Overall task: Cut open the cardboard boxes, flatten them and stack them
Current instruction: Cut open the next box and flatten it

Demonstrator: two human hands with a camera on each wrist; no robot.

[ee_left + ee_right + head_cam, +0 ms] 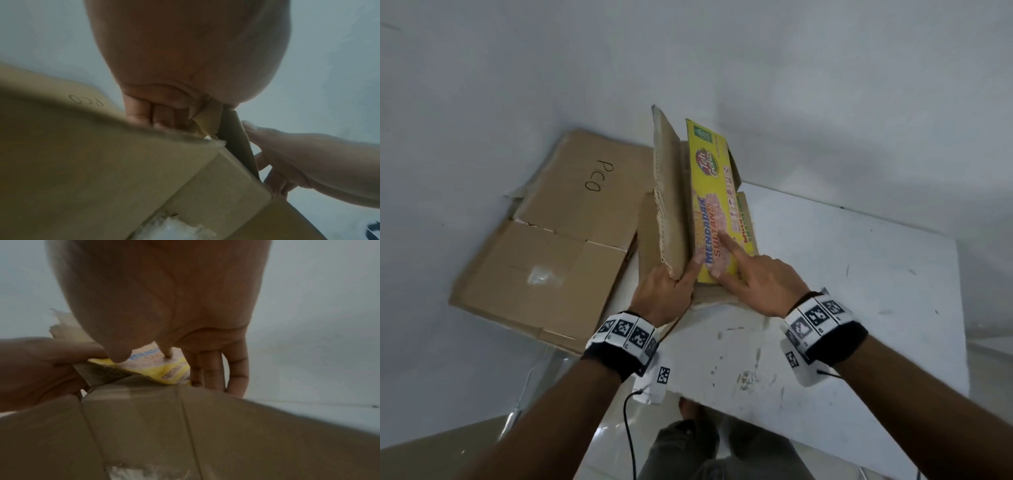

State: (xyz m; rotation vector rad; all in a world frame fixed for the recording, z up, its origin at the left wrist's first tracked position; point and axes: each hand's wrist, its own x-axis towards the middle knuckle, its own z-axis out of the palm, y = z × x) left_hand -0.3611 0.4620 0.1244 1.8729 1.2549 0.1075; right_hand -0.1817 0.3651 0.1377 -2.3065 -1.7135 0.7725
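At the bench's [859, 274] far left corner, the left hand [664, 294] grips a brown flap [669, 205] of the yellow printed box [714, 192]; the right hand [763, 281] presses straight fingers on its printed panel. A flattened box [558, 240] lies left.

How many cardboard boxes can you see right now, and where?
2. A flattened brown box marked PICO lies left of the white table. A yellow-printed box, half folded, is held at the table's edge by both hands. More may lie hidden beneath.

Flattened box [544, 240] left of upright box [715, 205]
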